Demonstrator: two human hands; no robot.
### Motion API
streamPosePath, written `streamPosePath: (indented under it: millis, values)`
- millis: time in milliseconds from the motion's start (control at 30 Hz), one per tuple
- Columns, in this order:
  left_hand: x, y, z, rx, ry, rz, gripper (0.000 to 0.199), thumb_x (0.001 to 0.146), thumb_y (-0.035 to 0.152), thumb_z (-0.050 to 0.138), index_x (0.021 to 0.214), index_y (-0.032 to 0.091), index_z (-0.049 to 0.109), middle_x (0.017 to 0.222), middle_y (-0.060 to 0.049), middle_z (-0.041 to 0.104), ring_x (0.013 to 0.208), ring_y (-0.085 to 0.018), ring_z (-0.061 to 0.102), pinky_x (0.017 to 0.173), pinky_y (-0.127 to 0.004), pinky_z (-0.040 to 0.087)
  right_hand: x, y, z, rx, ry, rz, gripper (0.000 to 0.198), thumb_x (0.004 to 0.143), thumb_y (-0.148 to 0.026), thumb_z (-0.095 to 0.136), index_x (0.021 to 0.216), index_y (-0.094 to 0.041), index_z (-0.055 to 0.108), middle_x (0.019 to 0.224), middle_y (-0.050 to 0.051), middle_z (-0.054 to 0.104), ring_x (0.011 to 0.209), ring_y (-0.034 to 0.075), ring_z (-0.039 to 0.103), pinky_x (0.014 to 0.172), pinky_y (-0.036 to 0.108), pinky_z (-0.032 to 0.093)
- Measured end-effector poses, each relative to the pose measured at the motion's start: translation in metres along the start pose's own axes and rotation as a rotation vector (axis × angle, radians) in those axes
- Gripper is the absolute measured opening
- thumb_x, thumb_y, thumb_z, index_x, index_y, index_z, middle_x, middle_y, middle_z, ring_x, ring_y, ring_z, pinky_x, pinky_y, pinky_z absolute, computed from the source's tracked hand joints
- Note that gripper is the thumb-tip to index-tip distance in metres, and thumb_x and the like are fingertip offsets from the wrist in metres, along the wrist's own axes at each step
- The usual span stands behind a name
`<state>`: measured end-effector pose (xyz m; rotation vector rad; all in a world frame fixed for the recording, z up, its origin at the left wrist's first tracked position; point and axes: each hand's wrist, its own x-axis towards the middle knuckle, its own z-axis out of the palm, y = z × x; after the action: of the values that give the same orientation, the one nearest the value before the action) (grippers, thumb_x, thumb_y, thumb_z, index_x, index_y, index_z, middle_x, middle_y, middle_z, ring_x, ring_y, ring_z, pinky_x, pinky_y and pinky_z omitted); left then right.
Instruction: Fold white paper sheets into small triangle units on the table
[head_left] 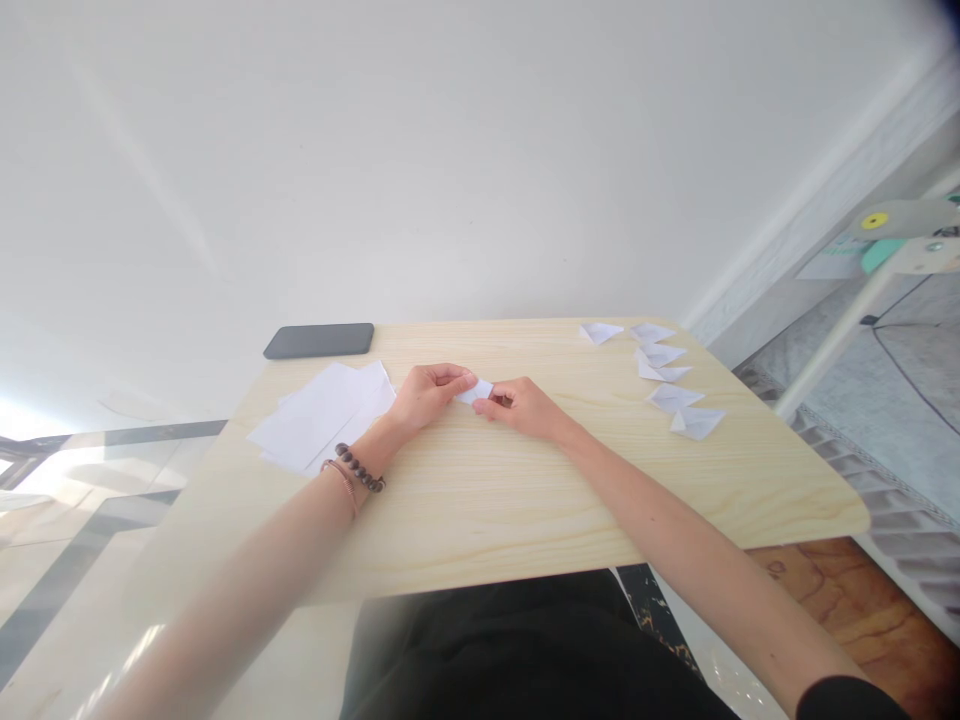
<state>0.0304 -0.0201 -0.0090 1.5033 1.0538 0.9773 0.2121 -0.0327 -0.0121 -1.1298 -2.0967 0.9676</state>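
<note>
Currently mid-fold, by the look of it: small folded paper [475, 391] pinched between both hands

Clock dial centred on that paper, twelve toward the wall [480, 180]. It sits near the middle of the tabletop [480, 500], toward the far edge. Can't tell whether it touches the wood or is held just off it.

Left hand [424, 396], nine o'clock: fingers closed, thumb and fingertips pinching the paper's near end. Right hand [531, 408], three o'clock: fingers curled in, thumb and index nipping the opposite end. Both grips tight and small; nothing else held by either.

Step, my read: shaping or creasing a small piece. Layers between the fingertips too small to make out, so exact fold unknown.

Next move probably calls for fingertip precision, not force: one hand steadying, the other lining up the edge and running the crease flat. Risk: the fingers cover most of the piece, so a skewed edge could go unnoticed.

Around it: loose white sheets [311, 415] overlapping between eight and nine o'clock, just beside the left wrist. Dark flat phone-like slab [319, 341] between nine and ten. Several pointed folded pieces [698, 423] from two round to just past three, well apart from the right hand's fingers.
</note>
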Motion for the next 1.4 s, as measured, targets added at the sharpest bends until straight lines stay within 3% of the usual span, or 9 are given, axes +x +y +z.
streamPosePath:
  millis: [133,367,533,667,867,1033,1267,1400]
  values:
    - [0.000,0.000,0.000,-0.008,0.013,0.003,0.031,0.068,0.044,0.060,0.080,0.015,0.064,0.077,-0.003,0.063,0.068,-0.012,0.052,0.065,-0.025,0.039,0.000,0.000,0.000,0.013,-0.014,0.007,0.032,0.074,-0.043,0.052,0.065,-0.013,0.062,0.053,-0.002,0.053,0.044,0.005,0.036,0.043,0.019,0.027]
    - [0.003,-0.005,-0.003,0.030,0.012,-0.004,0.031,0.070,0.043,0.058,0.075,0.014,0.065,0.064,-0.001,0.058,0.061,-0.010,0.047,0.062,-0.025,0.037,-0.001,-0.002,-0.003,0.020,-0.037,-0.012,0.028,0.076,-0.037,0.051,0.073,-0.014,0.065,0.058,-0.001,0.058,0.044,0.004,0.036,0.043,0.019,0.026]
    - [0.003,-0.004,-0.002,-0.051,-0.003,0.014,0.033,0.070,0.042,0.061,0.087,0.015,0.065,0.080,-0.004,0.064,0.069,-0.013,0.053,0.066,-0.026,0.040,0.000,-0.001,-0.002,0.002,0.035,0.015,0.033,0.077,-0.041,0.049,0.071,-0.013,0.065,0.053,-0.002,0.053,0.042,0.004,0.032,0.043,0.020,0.025]
    - [0.001,-0.002,-0.002,-0.107,-0.044,0.005,0.032,0.068,0.039,0.064,0.087,0.014,0.062,0.073,-0.005,0.065,0.068,-0.013,0.056,0.067,-0.027,0.042,0.001,-0.001,-0.002,0.019,0.074,0.026,0.036,0.078,-0.043,0.047,0.073,-0.012,0.065,0.056,-0.001,0.055,0.043,0.004,0.033,0.043,0.020,0.025]
    - [0.002,-0.002,-0.005,-0.053,-0.030,-0.020,0.032,0.067,0.041,0.065,0.081,0.013,0.064,0.068,-0.003,0.062,0.061,-0.011,0.053,0.060,-0.024,0.039,-0.001,-0.003,-0.002,0.035,0.009,0.015,0.034,0.076,-0.042,0.051,0.078,-0.012,0.066,0.062,0.002,0.060,0.047,0.006,0.039,0.045,0.020,0.028]
    - [0.004,-0.004,-0.005,0.017,-0.067,-0.033,0.033,0.068,0.043,0.062,0.081,0.013,0.063,0.066,-0.004,0.062,0.059,-0.011,0.052,0.054,-0.024,0.036,-0.002,-0.004,-0.004,0.032,-0.027,-0.010,0.032,0.078,-0.039,0.049,0.075,-0.013,0.067,0.060,0.001,0.061,0.043,0.004,0.036,0.044,0.020,0.026]
    - [-0.002,0.005,-0.002,0.062,-0.098,0.032,0.034,0.073,0.042,0.056,0.093,0.015,0.062,0.078,-0.004,0.063,0.064,-0.012,0.051,0.053,-0.023,0.036,-0.001,0.000,-0.003,0.027,-0.058,0.025,0.032,0.078,-0.040,0.049,0.075,-0.013,0.066,0.063,0.002,0.063,0.046,0.005,0.041,0.047,0.020,0.031]
    - [-0.003,0.006,-0.003,0.127,-0.091,0.039,0.032,0.074,0.043,0.052,0.082,0.015,0.065,0.072,-0.002,0.062,0.058,-0.010,0.046,0.055,-0.023,0.035,-0.001,0.000,-0.003,0.022,-0.088,0.038,0.032,0.077,-0.041,0.050,0.075,-0.014,0.066,0.060,0.001,0.061,0.047,0.006,0.043,0.048,0.020,0.032]
